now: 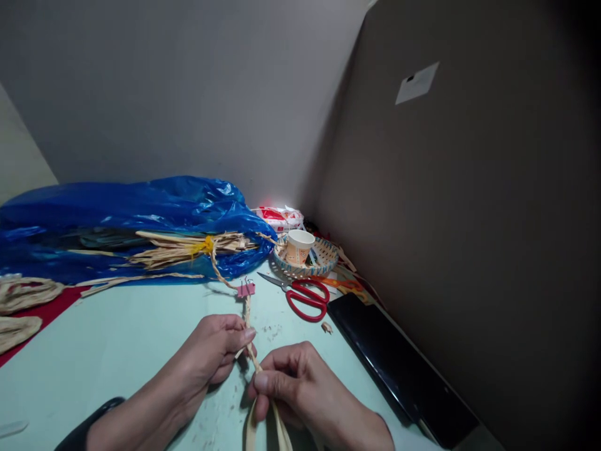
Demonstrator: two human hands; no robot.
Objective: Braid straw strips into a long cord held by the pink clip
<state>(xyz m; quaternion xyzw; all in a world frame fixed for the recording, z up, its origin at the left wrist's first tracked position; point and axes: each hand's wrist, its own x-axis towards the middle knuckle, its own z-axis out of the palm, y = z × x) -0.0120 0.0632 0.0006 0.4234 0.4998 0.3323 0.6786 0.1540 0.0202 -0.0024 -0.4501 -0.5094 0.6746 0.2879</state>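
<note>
A pale straw braid (pixel 248 309) runs down toward me from a pink binder clip (pixel 246 289) on the table. My left hand (pixel 218 351) pinches the braid between thumb and fingers, a little below the clip. Closer to me, my right hand (pixel 300 388) is closed on the same braid, thumb on top. Below the right fingers, loose flat straw strands (pixel 282 429) spread apart and leave the frame at the bottom. From the clip, a twisted straw cord (pixel 218 269) leads up to a bundle of dry straw (pixel 164 249) tied with yellow.
Red-handled scissors (pixel 307 300) lie right of the clip, near a woven basket (pixel 328 254) with a paper cup (pixel 299 245). A black flat device (pixel 394 363) lies along the right partition. A blue plastic bag (pixel 141 200) fills the back left; straw coils (pixel 23 294) lie on red cloth.
</note>
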